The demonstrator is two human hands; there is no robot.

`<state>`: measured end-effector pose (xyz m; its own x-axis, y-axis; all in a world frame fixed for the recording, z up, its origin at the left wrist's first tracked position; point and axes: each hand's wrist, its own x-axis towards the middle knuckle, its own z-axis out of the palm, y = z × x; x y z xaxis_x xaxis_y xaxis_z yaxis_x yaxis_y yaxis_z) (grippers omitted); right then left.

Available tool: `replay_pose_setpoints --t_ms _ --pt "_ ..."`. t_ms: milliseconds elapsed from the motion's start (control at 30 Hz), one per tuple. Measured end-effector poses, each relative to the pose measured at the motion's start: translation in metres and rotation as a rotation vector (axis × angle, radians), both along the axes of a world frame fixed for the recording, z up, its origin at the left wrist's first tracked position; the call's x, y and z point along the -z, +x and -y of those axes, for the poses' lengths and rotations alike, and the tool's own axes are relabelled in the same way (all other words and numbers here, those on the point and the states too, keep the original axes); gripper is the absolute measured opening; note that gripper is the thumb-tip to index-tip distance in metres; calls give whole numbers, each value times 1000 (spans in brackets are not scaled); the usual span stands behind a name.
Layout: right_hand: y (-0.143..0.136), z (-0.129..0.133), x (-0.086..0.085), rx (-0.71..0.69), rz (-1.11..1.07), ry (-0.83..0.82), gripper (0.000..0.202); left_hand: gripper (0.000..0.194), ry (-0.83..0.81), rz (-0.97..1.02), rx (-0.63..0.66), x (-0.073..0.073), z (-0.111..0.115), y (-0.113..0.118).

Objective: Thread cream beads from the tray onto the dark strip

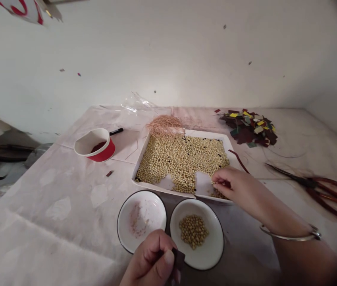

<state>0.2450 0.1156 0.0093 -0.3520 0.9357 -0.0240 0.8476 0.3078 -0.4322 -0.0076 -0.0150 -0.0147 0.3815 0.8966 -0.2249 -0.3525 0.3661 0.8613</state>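
A plain whitish wall (186, 55) rises behind the table on my feed, and a pale, pink-stained cloth (76, 226) covers the tabletop. In the middle I have a shallow white rectangular tray (203, 183), spread with a layer of small, round, pale-yellow pea-like grains (183, 159), its floor showing in patches along the near side.

My right forearm comes in from the lower right, a silver metal bangle (293, 237) around it. The right hand (229, 182) bends down over the tray's near right corner, knuckles up, fingers curled in towards the thumb at the grains there; I cannot tell whether anything is caught between the tips.

Well to its right lie dark-bladed scissors with reddish-brown handles (312, 182).

Two round white bowls with dark rims stand side by side before the tray: the left bowl (155, 212) with reddish residue, the right bowl (204, 257) with a heap of brownish-yellow round grains (193, 232).

My left hand (154, 260) comes up from the bottom edge, in front of the bowls, fingers folded, thumb pressed against the index finger. That pinch grasps a small, flat, dark brown piece (179, 259), one corner jutting out over the right bowl's near edge.
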Motion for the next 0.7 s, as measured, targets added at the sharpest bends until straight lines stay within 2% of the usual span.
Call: replay_pose_setpoints --t_ms 167,333,567,700 --pt "-10 0 2 -108 -28 -79 14 31 -53 28 -9 -4 0 1" --pt "-11 -1 8 -138 -63 -102 17 33 -29 -10 -21 -1 0 1" --pt "-13 -3 11 -88 -62 -99 16 30 39 -12 11 3 -1 0" --pt "-11 -4 3 -1 -81 -84 12 30 54 -24 8 2 -1 0"
